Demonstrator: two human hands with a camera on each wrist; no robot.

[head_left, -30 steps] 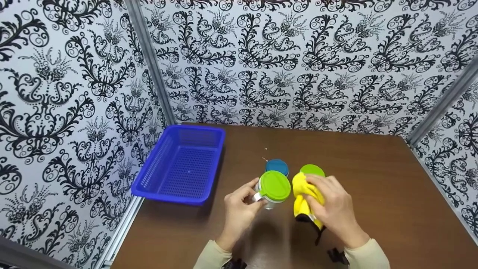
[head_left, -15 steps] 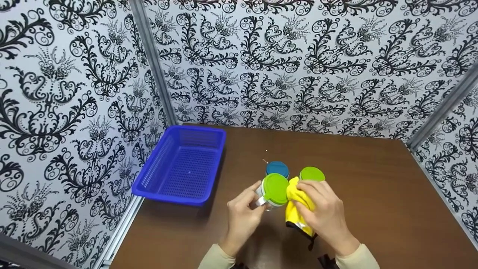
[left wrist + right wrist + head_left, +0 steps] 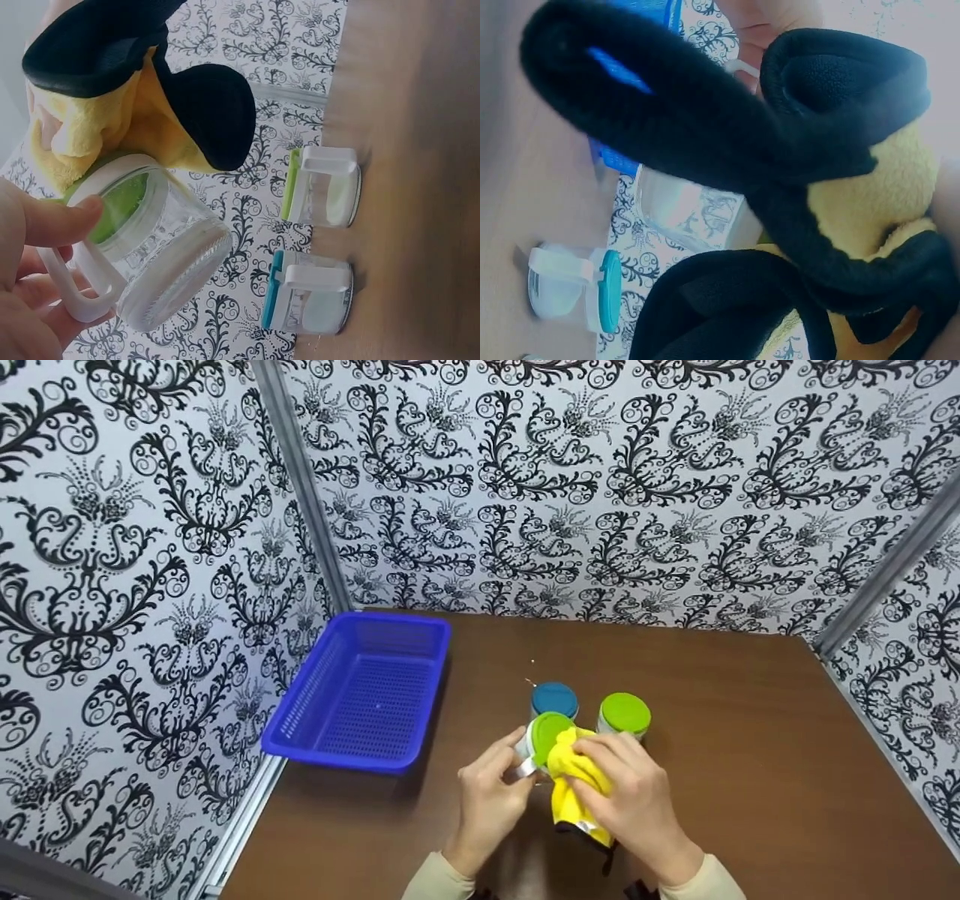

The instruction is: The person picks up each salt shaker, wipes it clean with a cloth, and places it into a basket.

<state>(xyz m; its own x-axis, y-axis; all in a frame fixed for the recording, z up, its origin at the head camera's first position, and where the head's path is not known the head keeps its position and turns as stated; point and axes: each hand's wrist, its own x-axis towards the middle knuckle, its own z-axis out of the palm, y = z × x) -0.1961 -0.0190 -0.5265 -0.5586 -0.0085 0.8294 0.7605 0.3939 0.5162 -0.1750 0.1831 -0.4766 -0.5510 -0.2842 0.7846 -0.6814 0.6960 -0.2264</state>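
Two hands at work here: the left hand (image 3: pixel 491 799) has its fingers curled about the white handle of a green-lidded jar (image 3: pixel 176 262), tilted and lifted clear of the table (image 3: pixel 750 735). The right hand (image 3: pixel 634 799) bunches one yellow cloth (image 3: pixel 574 769) in bent fingers, pressing it against that jar's lid and hiding part of the green. Count the jars: three, two lidded green and one blue. The blue-lidded jar (image 3: pixel 553 701) stands upright just beyond the held one, partly covered by it; the second green-lidded jar (image 3: pixel 625 712) stands upright to its right, apart from it. Something pale shows inside both standing jars, hard to identify. Over on the left, one blue basket (image 3: pixel 337 761). By the blue lid, tiny specks, too small to name. In the right wrist view, the cloth's black edging and loop block much of the held jar; both sleeves are cut off below.
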